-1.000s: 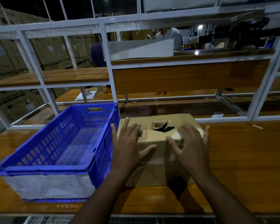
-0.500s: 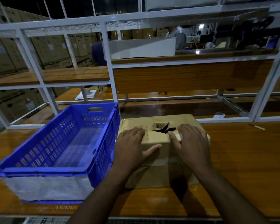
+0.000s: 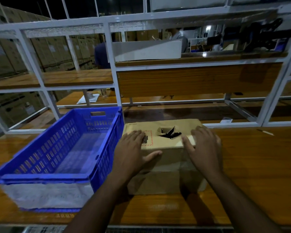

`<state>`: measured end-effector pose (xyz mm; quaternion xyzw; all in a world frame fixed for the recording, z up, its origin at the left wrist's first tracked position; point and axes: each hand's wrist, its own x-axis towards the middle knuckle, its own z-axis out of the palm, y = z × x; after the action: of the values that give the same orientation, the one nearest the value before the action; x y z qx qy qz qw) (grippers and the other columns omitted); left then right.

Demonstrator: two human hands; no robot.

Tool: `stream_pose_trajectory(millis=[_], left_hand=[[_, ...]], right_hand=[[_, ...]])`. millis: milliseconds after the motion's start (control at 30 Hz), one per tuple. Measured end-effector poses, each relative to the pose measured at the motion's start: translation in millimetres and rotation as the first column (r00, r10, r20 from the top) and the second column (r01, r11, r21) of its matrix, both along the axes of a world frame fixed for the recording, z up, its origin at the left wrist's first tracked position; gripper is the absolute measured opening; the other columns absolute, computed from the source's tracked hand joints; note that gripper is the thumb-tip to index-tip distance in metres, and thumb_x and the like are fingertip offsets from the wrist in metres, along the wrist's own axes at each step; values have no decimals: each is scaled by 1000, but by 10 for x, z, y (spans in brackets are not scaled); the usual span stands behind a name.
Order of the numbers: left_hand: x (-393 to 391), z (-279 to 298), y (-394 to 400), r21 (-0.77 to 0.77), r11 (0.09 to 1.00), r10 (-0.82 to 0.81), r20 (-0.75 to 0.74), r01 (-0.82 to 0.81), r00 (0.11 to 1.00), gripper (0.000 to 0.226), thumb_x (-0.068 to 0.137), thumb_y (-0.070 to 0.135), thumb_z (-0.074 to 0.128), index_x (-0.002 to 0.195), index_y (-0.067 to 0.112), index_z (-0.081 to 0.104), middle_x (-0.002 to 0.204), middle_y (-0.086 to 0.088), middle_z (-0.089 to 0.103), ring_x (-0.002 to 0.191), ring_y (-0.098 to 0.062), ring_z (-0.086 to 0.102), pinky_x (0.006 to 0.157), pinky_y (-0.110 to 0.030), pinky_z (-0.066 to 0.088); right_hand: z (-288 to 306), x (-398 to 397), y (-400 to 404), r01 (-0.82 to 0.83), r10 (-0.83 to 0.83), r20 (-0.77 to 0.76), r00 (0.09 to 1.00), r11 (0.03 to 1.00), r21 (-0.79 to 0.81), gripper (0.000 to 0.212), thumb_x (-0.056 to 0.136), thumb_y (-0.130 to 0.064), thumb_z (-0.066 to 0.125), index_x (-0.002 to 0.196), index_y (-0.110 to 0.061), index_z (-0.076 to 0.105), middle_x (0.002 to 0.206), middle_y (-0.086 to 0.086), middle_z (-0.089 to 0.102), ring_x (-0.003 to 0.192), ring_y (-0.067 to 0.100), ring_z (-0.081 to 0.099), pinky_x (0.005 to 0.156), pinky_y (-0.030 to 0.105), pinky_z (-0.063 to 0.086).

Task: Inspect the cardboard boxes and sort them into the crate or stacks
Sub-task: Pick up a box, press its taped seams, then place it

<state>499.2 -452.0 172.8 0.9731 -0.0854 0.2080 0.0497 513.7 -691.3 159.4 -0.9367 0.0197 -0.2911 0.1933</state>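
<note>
A torn cardboard box (image 3: 165, 158) is pressed by the left hand (image 3: 131, 153) and right hand (image 3: 203, 148) – fingers flat, nothing gripped; at nine o'clock sits a blue crate (image 3: 57, 148), nothing seen inside.

Dim warehouse; white metal shelving (image 3: 113, 78) above wooden table (image 3: 259, 165).

crate: the blue slatted plastic crate (image 3: 57, 153) sits on the wooden table (image 3: 255, 165), left side, just beside the box
box: brown cardboard box with a torn hole on top (image 3: 165, 165) is mid-table, right of the crate
left hand (image 3: 133, 153): on the box's top left edge, thumb down the near face
right hand (image 3: 203, 148): on the top right edge
rack: white metal shelf frame (image 3: 112, 64) runs behind both
white tray (image 3: 146, 50): up on the rack's wooden shelf, behind the box
</note>
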Motion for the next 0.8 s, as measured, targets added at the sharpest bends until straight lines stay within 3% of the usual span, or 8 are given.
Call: stream_pose_trajectory(millis=[67,133,233,300,433,567,633,800], left_hand=[[-45,5,77,-97,994,42,-52,-47,998,122,64,102,15,156,24,32,165,2,29,152,-16,24,122,-39,21],[-88,9,118,-248,964,68,-111,-94,992,125,58,102,26,157,26,28,167,1,20,152,-20,23,117,-45,32],[-135,31,100,-341,933,73,-127,-112,989,123,58,97,41,157,26,29,168,3,17,148,-20,32,109,-46,43],[-129,28,83,-379,920,68,-101,-101,993,122,59,94,45,157,25,30,168,3,19,146,-19,34,108,-45,44],[-86,-87,109,-582,806,67,-92,-108,994,121,58,98,47,154,25,38,162,1,32,142,-19,39,109,-50,45],[-147,-313,88,-845,523,-16,-139,-110,990,96,72,82,63,149,29,41,144,2,45,115,-11,54,81,-30,54],[-209,-462,39,-897,420,-60,-181,-140,982,95,71,88,59,145,31,42,136,5,50,110,-9,58,78,-31,56],[-230,-806,75,-876,445,-112,-259,-185,959,92,70,95,47,144,41,44,137,13,57,120,-10,60,102,-42,52]], right_hand=[[-127,-123,-44,52,-61,17,998,945,323,68,92,-63,45,141,-16,46,142,7,49,129,24,46,97,41,43],[-271,-242,-61,109,-102,-45,994,808,580,80,87,-70,41,146,-17,35,137,10,51,117,27,55,85,42,52],[-425,-329,-37,133,-87,-102,991,736,663,75,84,-75,32,131,-18,43,110,8,63,87,23,63,68,40,56],[-411,-309,-16,129,-113,-67,991,732,669,76,83,-79,29,128,-19,45,107,6,64,84,22,63,66,41,56],[-39,-189,-1,9,-101,129,987,819,574,77,84,-82,30,129,-22,47,114,3,60,99,23,60,77,44,54],[492,-36,44,-192,80,305,949,914,357,62,89,-60,46,136,-19,50,128,2,59,119,22,53,104,50,39],[654,39,112,-247,172,298,939,941,233,61,90,-59,48,138,-21,49,132,1,58,125,20,51,109,50,33],[751,47,440,-330,329,236,914,943,-37,55,92,-55,59,138,-28,47,138,-5,55,131,17,46,109,45,27]])
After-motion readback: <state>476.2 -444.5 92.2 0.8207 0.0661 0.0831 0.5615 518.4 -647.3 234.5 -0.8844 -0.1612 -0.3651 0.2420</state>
